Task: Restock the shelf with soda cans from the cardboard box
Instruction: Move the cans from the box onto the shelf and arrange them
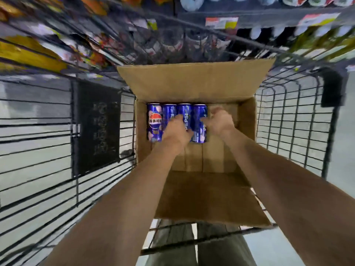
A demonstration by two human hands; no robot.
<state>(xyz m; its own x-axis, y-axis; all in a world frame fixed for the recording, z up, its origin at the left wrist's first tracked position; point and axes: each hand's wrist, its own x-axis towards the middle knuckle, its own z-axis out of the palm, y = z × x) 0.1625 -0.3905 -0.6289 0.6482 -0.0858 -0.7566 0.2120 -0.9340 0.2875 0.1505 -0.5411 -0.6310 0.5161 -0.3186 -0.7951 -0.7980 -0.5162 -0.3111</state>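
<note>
An open cardboard box sits inside a black wire cart. Several blue soda cans lie side by side at the box's far left, the leftmost can showing a round red, white and blue logo. My left hand reaches into the box and its fingers wrap around a middle can. My right hand curls over the rightmost can from its right side. The right half of the box floor is bare cardboard.
The wire cart surrounds the box, with a dark panel on its left wall. Beyond it, blurred store shelves carry snack bags on the left and bottles on the right. The box's flaps stand open front and back.
</note>
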